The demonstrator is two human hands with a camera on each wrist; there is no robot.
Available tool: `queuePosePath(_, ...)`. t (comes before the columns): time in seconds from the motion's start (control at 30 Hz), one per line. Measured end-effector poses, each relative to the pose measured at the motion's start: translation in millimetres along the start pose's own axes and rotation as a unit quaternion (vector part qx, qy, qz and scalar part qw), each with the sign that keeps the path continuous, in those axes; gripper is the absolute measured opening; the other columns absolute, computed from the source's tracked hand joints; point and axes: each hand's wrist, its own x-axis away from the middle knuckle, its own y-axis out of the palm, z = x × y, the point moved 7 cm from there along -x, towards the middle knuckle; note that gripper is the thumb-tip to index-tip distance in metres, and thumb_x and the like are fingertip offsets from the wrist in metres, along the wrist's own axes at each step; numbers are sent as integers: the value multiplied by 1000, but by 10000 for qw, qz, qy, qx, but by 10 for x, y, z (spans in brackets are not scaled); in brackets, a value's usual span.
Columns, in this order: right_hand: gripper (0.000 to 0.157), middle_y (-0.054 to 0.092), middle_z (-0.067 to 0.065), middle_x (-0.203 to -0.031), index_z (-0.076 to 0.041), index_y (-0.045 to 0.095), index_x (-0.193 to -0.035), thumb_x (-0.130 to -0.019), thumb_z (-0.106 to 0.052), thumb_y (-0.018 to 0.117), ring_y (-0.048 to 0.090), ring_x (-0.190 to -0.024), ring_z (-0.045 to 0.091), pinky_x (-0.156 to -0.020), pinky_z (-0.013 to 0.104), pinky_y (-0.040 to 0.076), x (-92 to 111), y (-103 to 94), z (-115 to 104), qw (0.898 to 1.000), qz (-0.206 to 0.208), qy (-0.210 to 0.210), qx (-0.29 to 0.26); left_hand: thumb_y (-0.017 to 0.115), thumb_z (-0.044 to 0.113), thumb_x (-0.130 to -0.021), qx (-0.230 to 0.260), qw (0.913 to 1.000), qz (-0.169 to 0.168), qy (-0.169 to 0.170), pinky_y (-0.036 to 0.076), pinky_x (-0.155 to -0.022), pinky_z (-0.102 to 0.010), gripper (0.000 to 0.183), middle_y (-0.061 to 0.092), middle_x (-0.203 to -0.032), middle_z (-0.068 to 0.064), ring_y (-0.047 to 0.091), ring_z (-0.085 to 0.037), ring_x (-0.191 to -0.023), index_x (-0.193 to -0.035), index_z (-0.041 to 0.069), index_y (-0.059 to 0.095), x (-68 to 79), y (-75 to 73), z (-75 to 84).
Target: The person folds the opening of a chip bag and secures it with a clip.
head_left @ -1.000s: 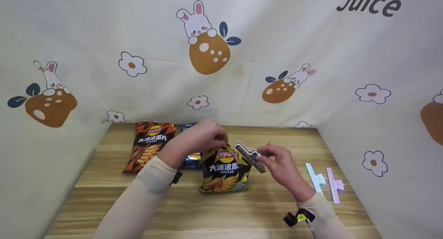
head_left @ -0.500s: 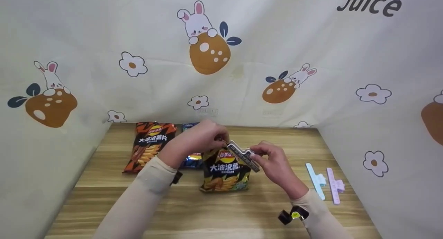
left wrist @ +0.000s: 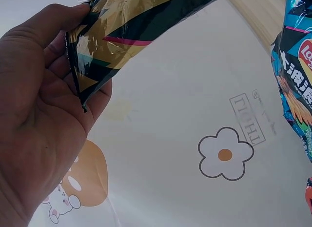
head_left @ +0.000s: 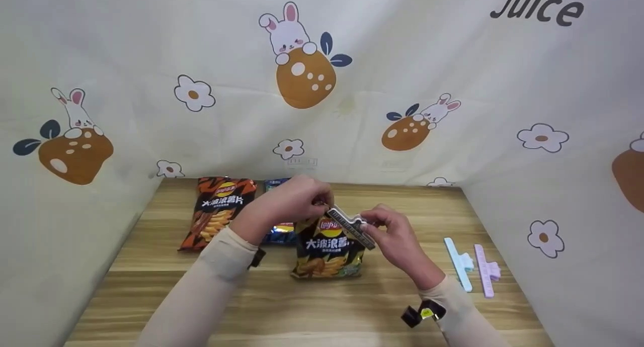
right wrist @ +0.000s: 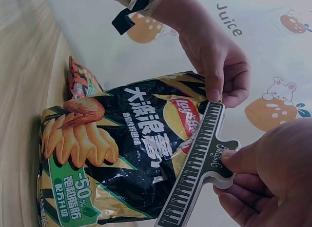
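A black and gold bag of chips (head_left: 329, 251) stands upright on the table, its top corner pinched by my left hand (head_left: 304, 198). The left wrist view shows the thumb and fingers around that corner of the bag (left wrist: 141, 27). My right hand (head_left: 397, 241) pinches a bag clip (head_left: 350, 227) by its handle. Black piano keys and the word "Music" mark the clip (right wrist: 192, 171). In the right wrist view it lies slanted along the top edge of the bag, one end beside the left thumb. Whether the clip's jaws are around the edge, I cannot tell.
An orange-red chip bag (head_left: 221, 211) lies at the back left. Behind my left arm is a blue chip bag (head_left: 282, 234), partly hidden. A light blue clip (head_left: 458, 264) and a purple clip (head_left: 485, 271) lie on the table's right side. A printed cloth (head_left: 362, 110) surrounds the table.
My right hand has moved left with the clip, from just beside the bag to its top edge near my left fingers. The left hand has held its place on the corner.
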Motion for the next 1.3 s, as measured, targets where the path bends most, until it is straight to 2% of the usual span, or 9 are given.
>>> queuePosePath(0.23, 24, 75, 1, -106, -7, 82, -119, -97, 2, 80, 69, -101, 22, -88, 33, 56, -10, 43, 62, 9999, -121, 29, -11, 71, 11, -105, 27, 10000, 37, -26, 60, -61, -31, 10, 70, -89, 3, 67, -14, -71, -108, 15, 80, 5, -5, -7)
queuePosePath(0.57, 26, 75, -1, -108, -9, 81, -121, -98, 1, 79, 69, -103, 21, -88, 32, 56, -14, 54, 73, 9999, -124, 13, -43, 73, 13, -105, -14, 9999, 87, -126, 59, -62, -29, 8, 71, -89, 5, 67, -13, -72, -106, 18, 80, 8, -12, -46)
queuePosePath(0.73, 25, 75, -1, -109, -9, 81, -122, -98, 0, 79, 69, -104, 21, -87, 32, 56, -14, 60, 72, 9999, -123, -47, -62, 74, 21, -107, 4, 9996, 265, -116, 60, -65, -32, 6, 71, -87, 6, 66, -14, -76, -104, 18, 79, 41, -62, -81)
queuePosePath(1.0, 22, 76, 3, -110, -7, 81, -122, -100, -2, 79, 69, -105, 25, -87, 30, 55, -15, 63, 68, 9995, -146, -182, -200, 76, 26, -107, -303, 9977, 590, -123, 58, -74, -35, 11, 70, -89, 8, 64, -14, -84, -100, 20, 81, 103, -143, -124)
queuePosePath(1.3, 19, 76, 3, -103, -8, 81, -117, -99, -3, 81, 68, -94, 20, -85, 30, 57, -8, 59, 108, 9995, -98, -10, -299, 74, 23, -108, -483, 9964, 667, 218, 58, -78, -36, 11, 73, -96, 3, 64, -16, -89, -105, 15, 82, 91, -125, -103)
